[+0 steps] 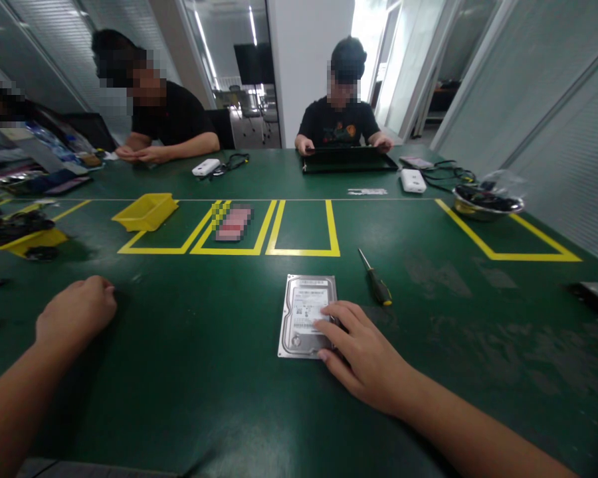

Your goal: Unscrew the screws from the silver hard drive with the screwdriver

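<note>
See hard drive (303, 340) lying flat on green table (204, 398), approx. mid-view, printed label (306, 299) facing up, long sides running near to far. Have R grip (366, 352) at its R side: fingers and thumb apart, a couple of fingertips touching label, thumb at near R corner, so laid on drive rather than clamped. Have L grip (77, 312) well off to L, resting on table, fingers curled in together, back of hand up. Find screwdriver (379, 285) R of drive, just beyond R grip, shaft pointing away and a bit L, dark handle w/ yellow butt end toward near side. Past drive, see yellow tape outlines (303, 253) on table, incl. one farther R. Find yellow bin (147, 212) over far L part of one, pinkish-red item (234, 224) (pixelated) inside next one, metal bowl (483, 211) w/ dark contents and clear plastic at far end of R one. Farther back, see white box (412, 180) beside black cables (448, 174), plus second white box (206, 167) over to L. Across table, see person in black T-shirt (339, 123) w/ both hands on dark flat panel (349, 160), and another person (174, 119) farther L, hands together. At far L, see second yellow bin (40, 242) heaped w/ dark stuff, poss. cables, too blurry to be sure.
</note>
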Available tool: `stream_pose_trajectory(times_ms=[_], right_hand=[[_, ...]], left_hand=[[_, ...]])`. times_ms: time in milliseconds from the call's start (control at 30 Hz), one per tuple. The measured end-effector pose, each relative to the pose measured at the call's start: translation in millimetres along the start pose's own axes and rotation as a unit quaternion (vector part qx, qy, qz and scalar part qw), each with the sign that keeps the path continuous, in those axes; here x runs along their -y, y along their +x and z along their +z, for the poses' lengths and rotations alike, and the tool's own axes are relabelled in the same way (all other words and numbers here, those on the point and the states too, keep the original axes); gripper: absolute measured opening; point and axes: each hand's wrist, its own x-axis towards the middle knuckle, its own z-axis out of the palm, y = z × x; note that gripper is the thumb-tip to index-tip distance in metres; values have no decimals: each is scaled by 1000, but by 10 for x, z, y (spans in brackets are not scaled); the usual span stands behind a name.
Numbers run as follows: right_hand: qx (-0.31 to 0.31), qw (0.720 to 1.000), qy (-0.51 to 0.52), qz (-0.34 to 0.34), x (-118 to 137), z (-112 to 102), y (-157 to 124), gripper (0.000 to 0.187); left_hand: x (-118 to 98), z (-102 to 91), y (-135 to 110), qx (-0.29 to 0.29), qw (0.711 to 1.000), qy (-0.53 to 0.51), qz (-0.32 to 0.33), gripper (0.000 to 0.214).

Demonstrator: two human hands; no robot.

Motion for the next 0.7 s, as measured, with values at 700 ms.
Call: stream_pose_trajectory(times_ms=[700], right_hand=[[2, 1000, 1, 3, 2, -6, 13, 35]], left_hand=[[-2335, 162, -814, 109, 815, -537, 186, 28]])
